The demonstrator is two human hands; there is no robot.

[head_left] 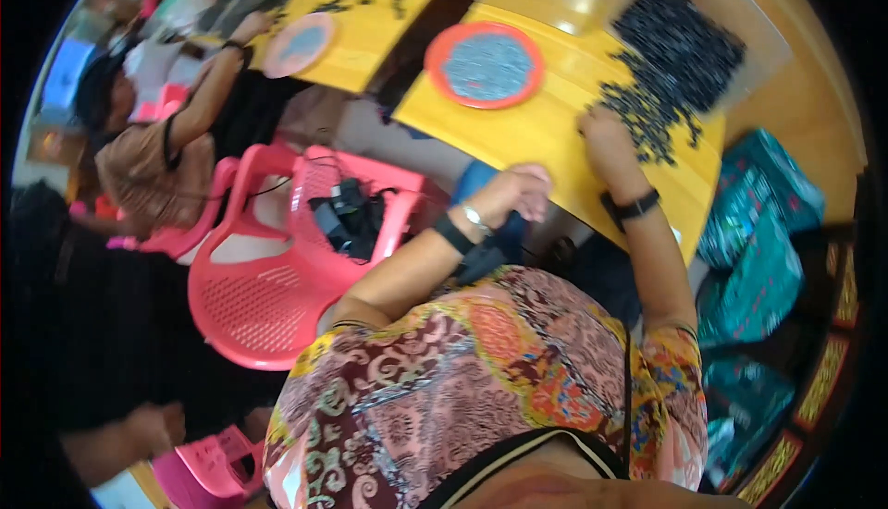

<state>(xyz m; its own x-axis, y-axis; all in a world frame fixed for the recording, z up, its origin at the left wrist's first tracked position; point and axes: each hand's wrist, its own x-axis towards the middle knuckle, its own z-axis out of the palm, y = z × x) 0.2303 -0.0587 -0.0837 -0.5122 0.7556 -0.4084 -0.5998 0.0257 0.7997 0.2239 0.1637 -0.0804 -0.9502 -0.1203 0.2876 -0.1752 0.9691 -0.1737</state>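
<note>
My right hand [610,142] is over the yellow table at the left edge of a spread of small black pieces [643,107]. Its fingers are curled together, and whatever they hold is too small to make out. By the table's front edge, my left hand [520,193] is closed loosely, fingers bent inward; any small thing in it is hidden. Farther back and to the left sits a round orange-red plate [433,58] filled with small grey-blue pieces [488,67]. The black pieces run back into a dense heap [680,42] inside a clear plastic tray [772,42].
Teal plastic bags [754,273] stand right of the yellow table [546,134]. A pink plastic chair [264,301] at my left bears black gear [350,218]. Another person [162,162] works at a second yellow table [356,51] with a pink plate [276,58]. Someone in black stands lower left.
</note>
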